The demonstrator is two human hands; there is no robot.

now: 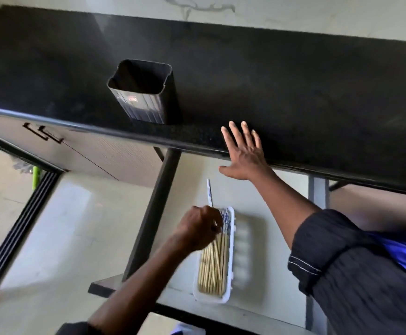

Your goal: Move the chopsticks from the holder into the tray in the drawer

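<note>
A black square holder (pixel 142 93) stands on the dark countertop (pixel 294 93) near its front edge, and it looks empty. Below, in the open drawer (pixel 257 305), a white tray (pixel 231 262) holds several pale wooden chopsticks (pixel 213 267) lying lengthwise. My left hand (pixel 198 228) hovers over the tray's far end, fingers closed on a chopstick with a blue and white patterned end (pixel 210 192) that sticks out past the tray. My right hand (pixel 244 153) rests flat on the counter's front edge, fingers spread, holding nothing.
Cupboard doors with black handles (pixel 43 134) run under the counter at left. A black drawer side panel (pixel 153 213) stands left of the tray. A green object (pixel 35 176) lies on the floor at far left. Black floor rails (pixel 20 228) cross the left side.
</note>
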